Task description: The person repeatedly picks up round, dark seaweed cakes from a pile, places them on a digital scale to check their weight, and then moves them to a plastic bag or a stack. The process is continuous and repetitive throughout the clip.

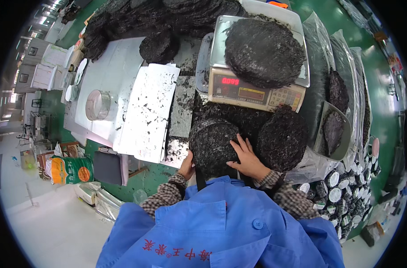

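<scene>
A round, dark cake of dried seaweed (215,145) lies before me at the table's near edge, apparently on top of another. At its left rim is my left hand (187,166), its thumb against the edge and its other fingers mostly hidden. My right hand (248,160) rests on the right side of the cake with the fingers spread. Just right of that hand stands another round seaweed cake (282,140). Beyond, a larger seaweed cake (263,52) sits on the metal pan of a digital scale (253,92), whose red display is lit.
Stacked seaweed cakes (123,16) line the back. Left are white sheets (149,110) strewn with flakes and a clear round container (98,105). On the right, plastic bags (315,43) stand near a scoop (345,144) holding seaweed. Many small packs (334,194) lie below.
</scene>
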{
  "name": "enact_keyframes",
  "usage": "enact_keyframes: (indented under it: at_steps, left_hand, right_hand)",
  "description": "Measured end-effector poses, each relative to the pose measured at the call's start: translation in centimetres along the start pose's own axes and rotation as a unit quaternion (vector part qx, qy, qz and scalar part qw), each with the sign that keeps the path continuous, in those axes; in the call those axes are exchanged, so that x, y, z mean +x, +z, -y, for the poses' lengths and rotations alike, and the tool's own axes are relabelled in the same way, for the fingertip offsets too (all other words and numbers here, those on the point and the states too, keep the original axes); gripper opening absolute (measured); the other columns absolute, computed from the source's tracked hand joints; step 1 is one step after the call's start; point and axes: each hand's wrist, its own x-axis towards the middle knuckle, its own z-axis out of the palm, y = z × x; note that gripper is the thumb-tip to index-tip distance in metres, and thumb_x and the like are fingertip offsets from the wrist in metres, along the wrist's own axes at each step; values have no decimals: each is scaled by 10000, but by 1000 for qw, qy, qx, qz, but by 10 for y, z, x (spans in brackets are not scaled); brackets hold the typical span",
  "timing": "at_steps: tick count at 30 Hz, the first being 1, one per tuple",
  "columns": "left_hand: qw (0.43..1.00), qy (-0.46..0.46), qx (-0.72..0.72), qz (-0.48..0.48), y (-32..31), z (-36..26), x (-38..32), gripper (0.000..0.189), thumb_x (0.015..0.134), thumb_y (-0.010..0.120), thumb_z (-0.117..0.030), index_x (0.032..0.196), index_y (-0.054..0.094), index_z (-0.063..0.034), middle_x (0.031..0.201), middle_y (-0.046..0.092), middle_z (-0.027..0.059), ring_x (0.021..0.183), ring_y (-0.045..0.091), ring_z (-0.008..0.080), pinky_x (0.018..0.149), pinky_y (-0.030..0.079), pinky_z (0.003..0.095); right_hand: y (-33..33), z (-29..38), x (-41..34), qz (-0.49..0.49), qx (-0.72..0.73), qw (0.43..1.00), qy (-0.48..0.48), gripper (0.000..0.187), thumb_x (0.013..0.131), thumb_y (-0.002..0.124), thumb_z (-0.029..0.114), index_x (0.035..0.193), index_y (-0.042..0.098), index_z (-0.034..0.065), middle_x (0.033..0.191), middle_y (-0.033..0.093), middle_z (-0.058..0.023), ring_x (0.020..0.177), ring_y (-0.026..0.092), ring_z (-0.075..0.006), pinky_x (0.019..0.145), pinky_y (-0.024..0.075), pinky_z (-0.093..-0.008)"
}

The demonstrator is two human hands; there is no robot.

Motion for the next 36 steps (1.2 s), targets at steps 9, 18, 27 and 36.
enact_keyframes:
  at_steps: [9, 18, 27, 36]
  left_hand:
    - [991, 128, 41, 26, 81, -85, -38, 711, 965, 539, -514, 1417, 410, 19, 1366, 524, 105, 1199, 528, 191, 999, 445, 339]
    - [952, 273, -133, 22, -38, -154, -20, 640, 1014, 407, -462, 1461, 332, -11, 1440, 451, 182, 1304, 479, 321, 1024, 485, 436]
    - [813, 258, 207, -480, -85, -43, 49, 209, 964, 482, -142, 1032, 563, 38, 875, 621, 182, 773, 581, 250, 743, 481, 366]
    - [608, 437, 655, -102, 57, -31, 134, 897, 843, 708, -404, 1498, 248, 0, 1575, 160, 232, 1444, 188, 417, 1181, 214, 475]
  right_hand:
    - [-18, -16, 12, 8, 260, 955, 142, 729, 863, 720, 394, 1408, 369, 60, 1549, 215, -209, 1408, 285, -357, 1132, 296, -456]
    - [47, 97, 102, -91, 53, 993, -56, 738, 910, 664, 368, 1473, 329, 28, 1559, 152, -238, 1423, 190, -424, 1145, 249, -478]
    - [28, 61, 101, -2, 30, 994, -109, 556, 913, 618, 216, 1420, 443, 71, 1505, 370, -174, 1396, 323, -389, 1129, 329, -442]
    - [-91, -47, -101, -371, -172, 884, 226, 457, 865, 708, 131, 1258, 512, 4, 1315, 486, -169, 1219, 471, -325, 1012, 399, -413]
